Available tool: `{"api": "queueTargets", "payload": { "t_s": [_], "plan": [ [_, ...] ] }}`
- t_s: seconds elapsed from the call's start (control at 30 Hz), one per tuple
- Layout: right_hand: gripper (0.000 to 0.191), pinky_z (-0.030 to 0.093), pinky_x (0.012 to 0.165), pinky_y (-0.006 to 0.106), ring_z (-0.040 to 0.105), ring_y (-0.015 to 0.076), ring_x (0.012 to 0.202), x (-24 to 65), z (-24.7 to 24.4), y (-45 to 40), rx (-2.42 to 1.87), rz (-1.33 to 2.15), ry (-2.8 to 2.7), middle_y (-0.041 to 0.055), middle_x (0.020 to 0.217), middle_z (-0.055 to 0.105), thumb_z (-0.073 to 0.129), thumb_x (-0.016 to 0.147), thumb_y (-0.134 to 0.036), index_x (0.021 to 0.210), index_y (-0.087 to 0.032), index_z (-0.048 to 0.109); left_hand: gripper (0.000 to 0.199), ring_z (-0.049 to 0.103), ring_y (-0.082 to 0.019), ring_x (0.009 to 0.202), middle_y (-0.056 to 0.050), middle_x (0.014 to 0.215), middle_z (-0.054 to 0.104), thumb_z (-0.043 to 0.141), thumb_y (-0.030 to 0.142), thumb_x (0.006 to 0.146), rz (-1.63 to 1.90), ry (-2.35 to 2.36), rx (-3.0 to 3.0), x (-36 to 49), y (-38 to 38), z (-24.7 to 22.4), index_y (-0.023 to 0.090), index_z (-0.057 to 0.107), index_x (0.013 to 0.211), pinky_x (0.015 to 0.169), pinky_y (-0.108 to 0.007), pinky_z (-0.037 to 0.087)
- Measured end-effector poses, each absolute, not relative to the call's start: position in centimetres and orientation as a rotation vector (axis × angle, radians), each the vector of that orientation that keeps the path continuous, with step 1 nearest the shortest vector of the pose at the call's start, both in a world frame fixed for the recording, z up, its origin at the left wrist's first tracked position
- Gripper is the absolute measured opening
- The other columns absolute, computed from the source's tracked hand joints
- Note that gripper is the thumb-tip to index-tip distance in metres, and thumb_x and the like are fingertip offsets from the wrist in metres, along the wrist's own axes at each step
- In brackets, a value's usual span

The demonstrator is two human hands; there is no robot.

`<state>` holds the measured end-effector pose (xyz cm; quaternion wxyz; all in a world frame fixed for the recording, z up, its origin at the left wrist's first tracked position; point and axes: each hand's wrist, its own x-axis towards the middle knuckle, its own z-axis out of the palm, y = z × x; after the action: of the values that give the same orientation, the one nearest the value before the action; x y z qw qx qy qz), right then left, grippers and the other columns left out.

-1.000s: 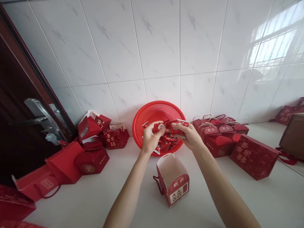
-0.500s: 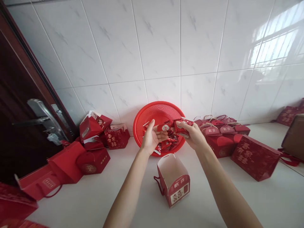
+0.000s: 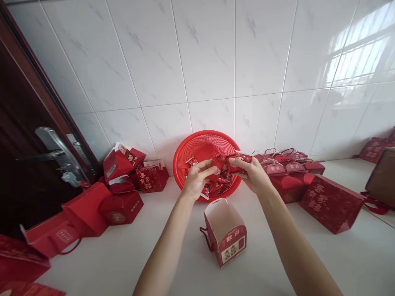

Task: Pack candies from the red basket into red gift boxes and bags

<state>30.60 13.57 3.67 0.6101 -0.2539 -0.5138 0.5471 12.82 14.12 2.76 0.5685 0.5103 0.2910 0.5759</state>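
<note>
The left hand (image 3: 195, 181) is pinching a red packet (image 3: 217, 167) over the basket (image 3: 177, 164); the right hand (image 3: 254, 176) is gripping wrapped goods (image 3: 239, 171); both are looking light, slick, crushable, edges probably offering the safest hold.
</note>
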Motion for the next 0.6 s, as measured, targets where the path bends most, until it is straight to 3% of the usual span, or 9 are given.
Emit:
{"api": "queueTargets", "payload": {
  "t_s": [0.23,0.43,0.6],
  "plan": [
    [0.029,0.057,0.065,0.028,0.069,0.0192,0.073,29.7,4.1,12.8,-0.606,1.351,-1.175,0.0042,0.078,0.075,0.09,0.059,-0.034,0.077,-0.018,0.074,0.033,0.072,-0.021,0.082,-0.006,0.087,0.078,0.089,0.032,0.057,1.43,0.724,1.19,13.3,13.9,2.7,0.018,0.078,0.085,0.078,-0.034,0.056],
    [0.029,0.058,0.064,0.03,0.069,0.0195,0.073,29.6,3.5,13.1,-0.62,1.343,-1.221,0.004,0.079,0.074,0.089,0.061,-0.036,0.078,-0.018,0.074,0.035,0.067,-0.016,0.067,-0.002,0.073,0.074,0.091,0.04,0.054,1.505,0.807,1.162,13.4,14.1,2.6,0.017,0.076,0.076,0.067,-0.028,0.052],
    [0.032,0.059,0.065,0.03,0.068,0.019,0.074,29.4,3.4,13.1,-0.635,1.358,-1.231,0.0036,0.08,0.074,0.09,0.06,-0.037,0.08,-0.017,0.075,0.03,0.064,-0.014,0.067,0.0,0.07,0.071,0.09,0.04,0.056,1.595,0.816,1.218,13.5,14.0,2.4,0.019,0.074,0.069,0.068,-0.026,0.05]
  ]
}}
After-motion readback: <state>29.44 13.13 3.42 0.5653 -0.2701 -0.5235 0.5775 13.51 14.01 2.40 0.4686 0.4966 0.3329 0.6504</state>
